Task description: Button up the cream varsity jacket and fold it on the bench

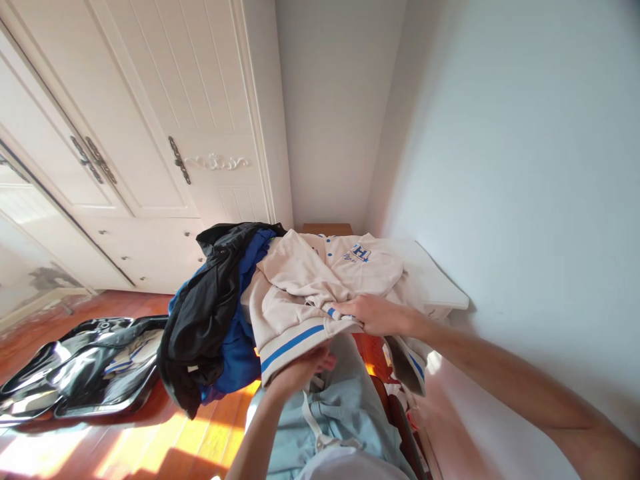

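Note:
A cream baseball jacket [295, 287] with blue buttons, blue-striped edges and a blue letter patch lies spread out in front of me. One sleeve is folded across its front. My right hand [377, 315] is closed on the cuff of that sleeve, near the bottom hem. Just below the striped hem is my left hand [303, 368], its fingers loosely bent and apart, pointing right. Part of the left hand is hard to make out against the hem. The other sleeve hangs down on the right, its cuff [416, 367] showing a blue stripe.
Black [215, 300] and blue [240, 347] garments hang over the left side of the pile. An open suitcase [105, 373] with clothes lies on the wooden floor. A white tabletop [440, 277] meets the right wall. Behind stands a white wardrobe [200, 113].

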`<act>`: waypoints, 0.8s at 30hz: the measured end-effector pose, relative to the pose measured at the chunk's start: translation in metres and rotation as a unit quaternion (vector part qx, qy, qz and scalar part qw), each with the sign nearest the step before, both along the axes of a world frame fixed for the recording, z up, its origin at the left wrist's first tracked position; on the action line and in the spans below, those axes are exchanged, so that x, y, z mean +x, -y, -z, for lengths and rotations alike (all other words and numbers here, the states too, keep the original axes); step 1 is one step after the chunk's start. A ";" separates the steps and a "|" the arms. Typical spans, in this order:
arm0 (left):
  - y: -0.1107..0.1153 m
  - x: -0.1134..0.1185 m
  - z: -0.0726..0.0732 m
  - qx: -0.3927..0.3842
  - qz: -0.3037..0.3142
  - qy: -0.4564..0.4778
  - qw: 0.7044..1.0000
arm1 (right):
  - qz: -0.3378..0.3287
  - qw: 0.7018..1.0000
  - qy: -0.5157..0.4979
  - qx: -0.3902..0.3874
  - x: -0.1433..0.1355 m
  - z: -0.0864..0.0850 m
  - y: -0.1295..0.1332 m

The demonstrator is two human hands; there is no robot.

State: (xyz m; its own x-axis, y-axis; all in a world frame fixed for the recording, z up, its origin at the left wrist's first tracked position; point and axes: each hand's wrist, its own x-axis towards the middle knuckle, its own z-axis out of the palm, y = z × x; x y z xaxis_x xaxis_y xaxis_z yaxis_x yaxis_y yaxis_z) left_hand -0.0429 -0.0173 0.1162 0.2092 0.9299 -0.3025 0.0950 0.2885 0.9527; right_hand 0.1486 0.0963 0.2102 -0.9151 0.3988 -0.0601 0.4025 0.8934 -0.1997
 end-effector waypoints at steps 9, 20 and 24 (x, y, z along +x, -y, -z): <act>0.024 0.003 -0.063 0.499 -0.083 -0.427 0.749 | 0.031 0.994 0.090 0.062 -0.041 -0.044 0.011; -0.075 -0.032 -0.139 0.309 0.226 -0.485 0.786 | -0.010 0.987 0.161 0.027 -0.042 -0.088 -0.007; -0.050 -0.029 -0.159 0.287 0.258 -0.500 0.775 | -0.021 0.987 0.156 0.006 -0.039 -0.099 0.009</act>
State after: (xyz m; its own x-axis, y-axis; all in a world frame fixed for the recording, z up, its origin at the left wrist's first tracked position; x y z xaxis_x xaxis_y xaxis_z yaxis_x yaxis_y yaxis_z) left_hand -0.0715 0.0324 0.2753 0.5266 0.8416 -0.1200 0.8303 -0.4788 0.2853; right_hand 0.1096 0.0870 0.3087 -0.8682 0.3632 -0.3382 0.4055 0.9120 -0.0617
